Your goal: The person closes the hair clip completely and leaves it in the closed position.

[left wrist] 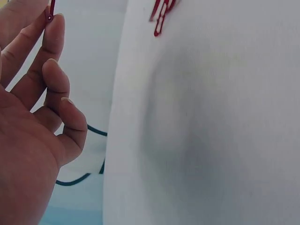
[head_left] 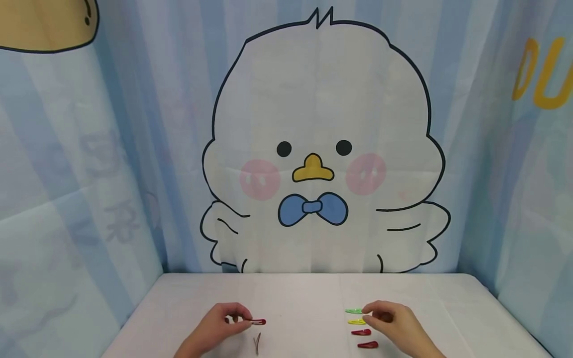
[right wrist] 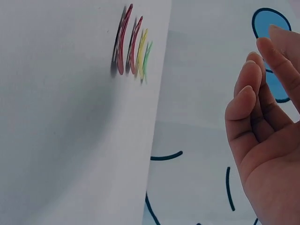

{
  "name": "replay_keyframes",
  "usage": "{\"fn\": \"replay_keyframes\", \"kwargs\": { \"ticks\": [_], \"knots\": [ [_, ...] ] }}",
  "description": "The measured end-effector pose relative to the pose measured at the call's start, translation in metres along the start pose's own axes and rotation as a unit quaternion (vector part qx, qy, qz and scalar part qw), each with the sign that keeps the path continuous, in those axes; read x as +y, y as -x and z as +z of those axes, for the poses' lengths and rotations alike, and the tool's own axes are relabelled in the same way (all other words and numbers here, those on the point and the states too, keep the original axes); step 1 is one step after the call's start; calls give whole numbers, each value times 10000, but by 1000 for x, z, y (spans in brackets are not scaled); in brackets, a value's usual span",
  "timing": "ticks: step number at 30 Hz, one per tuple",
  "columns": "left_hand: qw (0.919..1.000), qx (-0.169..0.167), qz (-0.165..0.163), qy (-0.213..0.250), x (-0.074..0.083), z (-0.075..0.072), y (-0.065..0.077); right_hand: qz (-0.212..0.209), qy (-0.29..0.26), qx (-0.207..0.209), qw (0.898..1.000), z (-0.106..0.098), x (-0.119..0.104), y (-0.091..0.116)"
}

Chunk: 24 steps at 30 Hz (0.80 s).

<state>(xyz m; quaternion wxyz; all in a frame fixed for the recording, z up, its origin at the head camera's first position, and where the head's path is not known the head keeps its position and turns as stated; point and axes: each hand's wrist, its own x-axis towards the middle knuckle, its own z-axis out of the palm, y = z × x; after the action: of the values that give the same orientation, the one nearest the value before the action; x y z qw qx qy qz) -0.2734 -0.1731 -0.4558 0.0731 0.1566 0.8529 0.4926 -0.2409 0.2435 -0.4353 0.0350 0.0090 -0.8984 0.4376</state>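
My left hand (head_left: 218,324) pinches one end of a dark red snap hair clip (head_left: 258,322) between thumb and fingers, raised over the table. The clip's lower end shows at the fingertips in the left wrist view. Below it on the table lies another hair clip (head_left: 257,343), red in the left wrist view, its two parts spread in a V. My right hand (head_left: 397,323) hovers by a column of clips, loosely curled around nothing. In that column are a green clip (head_left: 353,311), a yellow clip (head_left: 356,322) and two red clips, the upper one (head_left: 360,332) and the lower one (head_left: 368,344).
The white table (head_left: 309,298) ends at a far edge against a striped blue curtain (head_left: 183,149) printed with a white cartoon bird (head_left: 318,99). More curtain hangs along both sides of the table. Shadows of my hands fall on the tabletop.
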Motion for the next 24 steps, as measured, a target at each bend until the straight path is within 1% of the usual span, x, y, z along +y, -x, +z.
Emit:
{"fn": "replay_keyframes", "kwargs": {
  "ticks": [6, 11, 17, 20, 24],
  "knots": [
    [9997, 124, 129, 187, 13, 8, 2, -342, -307, -35, 9989, 4, -9, 4],
    [9987, 163, 276, 394, 22, 18, 3, -483, -575, -142, 9971, 10, -16, 6],
    [9978, 177, 237, 600, 27, 30, 4, -813, -796, -303, 9930, 18, -25, 9],
    [9977, 194, 235, 608, 29, 35, 4, -854, -896, -363, 9916, 22, -29, 9],
    [9972, 274, 345, 600, 34, 40, 3, -799, -1019, -423, 9907, 28, -33, 9]
  ]
}}
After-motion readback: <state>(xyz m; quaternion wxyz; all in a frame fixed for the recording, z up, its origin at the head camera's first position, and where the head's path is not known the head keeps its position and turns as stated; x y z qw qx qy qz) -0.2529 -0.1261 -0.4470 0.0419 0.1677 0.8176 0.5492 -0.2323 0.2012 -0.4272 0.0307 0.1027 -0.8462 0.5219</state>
